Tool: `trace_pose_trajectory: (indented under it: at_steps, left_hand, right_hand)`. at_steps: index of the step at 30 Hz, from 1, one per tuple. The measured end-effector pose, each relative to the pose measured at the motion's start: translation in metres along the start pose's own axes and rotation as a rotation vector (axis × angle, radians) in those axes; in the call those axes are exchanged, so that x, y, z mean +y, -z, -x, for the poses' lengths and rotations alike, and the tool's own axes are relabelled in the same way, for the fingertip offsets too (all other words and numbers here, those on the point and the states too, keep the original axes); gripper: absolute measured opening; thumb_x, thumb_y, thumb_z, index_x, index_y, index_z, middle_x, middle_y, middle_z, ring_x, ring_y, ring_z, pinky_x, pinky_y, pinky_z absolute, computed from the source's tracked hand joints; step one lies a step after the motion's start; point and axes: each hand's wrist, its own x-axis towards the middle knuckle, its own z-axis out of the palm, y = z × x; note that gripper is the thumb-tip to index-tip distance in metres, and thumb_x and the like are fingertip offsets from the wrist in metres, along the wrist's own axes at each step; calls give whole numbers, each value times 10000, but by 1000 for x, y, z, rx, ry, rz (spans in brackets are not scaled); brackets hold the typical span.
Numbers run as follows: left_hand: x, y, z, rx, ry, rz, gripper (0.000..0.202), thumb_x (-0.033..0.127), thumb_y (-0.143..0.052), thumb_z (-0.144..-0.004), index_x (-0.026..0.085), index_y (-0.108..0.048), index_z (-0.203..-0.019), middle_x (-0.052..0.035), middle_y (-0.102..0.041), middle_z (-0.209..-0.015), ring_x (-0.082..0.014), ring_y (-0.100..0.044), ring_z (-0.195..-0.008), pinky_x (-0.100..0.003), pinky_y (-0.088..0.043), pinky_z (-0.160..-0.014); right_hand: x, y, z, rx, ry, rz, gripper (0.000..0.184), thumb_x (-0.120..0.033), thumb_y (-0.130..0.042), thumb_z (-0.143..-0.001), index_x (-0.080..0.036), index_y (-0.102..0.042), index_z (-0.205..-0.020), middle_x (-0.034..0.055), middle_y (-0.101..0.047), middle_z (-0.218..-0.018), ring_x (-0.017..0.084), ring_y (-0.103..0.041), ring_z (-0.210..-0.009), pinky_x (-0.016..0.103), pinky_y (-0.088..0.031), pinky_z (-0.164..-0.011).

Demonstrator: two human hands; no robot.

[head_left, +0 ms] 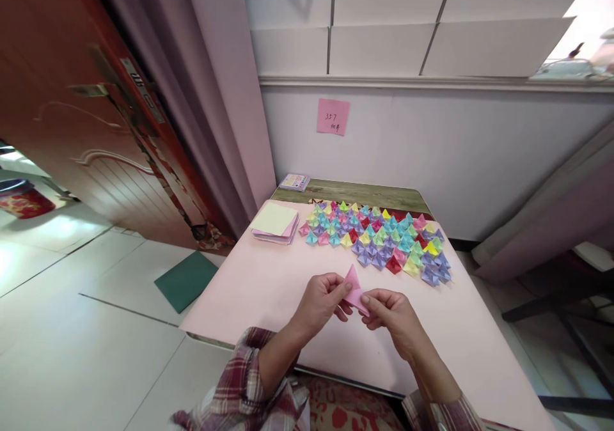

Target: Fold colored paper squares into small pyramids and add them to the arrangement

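A piece of pink origami paper (354, 295), folded to a pointed shape, is held between both hands above the near part of the table. My left hand (323, 297) pinches its left side, the thumb lying on top. My right hand (386, 313) grips the lower right corner between thumb and fingers. Just beyond the hands, several rows of small folded paper pieces (378, 239) in purple, blue, green, yellow, red and pink cover the far right of the table. To the left lies a stack of square paper sheets (273, 220), pale yellow on top.
The table has a pale pink cover (230, 290). At its far left corner sits a small printed packet (294, 182). A pink note (332, 117) is stuck on the wall. On the floor at left lies a dark green sheet (186, 281), near a brown door (119, 162).
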Motion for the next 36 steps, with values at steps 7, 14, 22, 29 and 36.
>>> trace_pose_trajectory:
  at_steps: [7,14,22,29,36]
  left_hand:
    - [-23,-4,25,-5,94,80,396,455,-780,-674,105,-613,-753,-62,-684,-623,-162,-663,-518,-238,-540,-467]
    - [-34,-9,53,-90,63,-44,380,465,-744,-717,111,-605,-732,-40,-651,-529,-123,-606,-433,-201,-494,-431]
    - [-22,-22,61,-82,41,110,414,520,-659,-799,111,-608,-773,-68,-681,-637,-154,-652,-530,-267,-547,-521]
    - [-14,-35,58,-194,-76,165,327,247,-854,-634,107,-641,-839,-40,-686,-719,-122,-634,-614,-235,-522,-599]
    - [-15,-38,49,-253,-29,235,309,252,-846,-646,102,-638,-819,-52,-695,-699,-136,-641,-593,-253,-525,-590]
  right_hand:
    - [30,-3,27,109,208,315,383,-538,-688,-780,-164,-664,-701,-10,-564,-522,112,-516,-480,221,-419,-479]
    - [50,1,43,-32,208,268,352,-506,-710,-776,-155,-694,-789,21,-638,-657,118,-518,-568,227,-391,-517]
    - [41,-2,49,44,124,-166,322,-438,-826,-665,-146,-705,-726,-10,-627,-608,89,-504,-528,208,-419,-513]
    - [52,-2,47,-22,-91,-652,229,-320,-854,-662,-179,-707,-768,-17,-678,-661,98,-588,-554,199,-470,-526]
    - [55,-9,43,-55,-134,-816,212,-330,-847,-677,-192,-716,-771,-29,-687,-669,88,-566,-550,221,-486,-573]
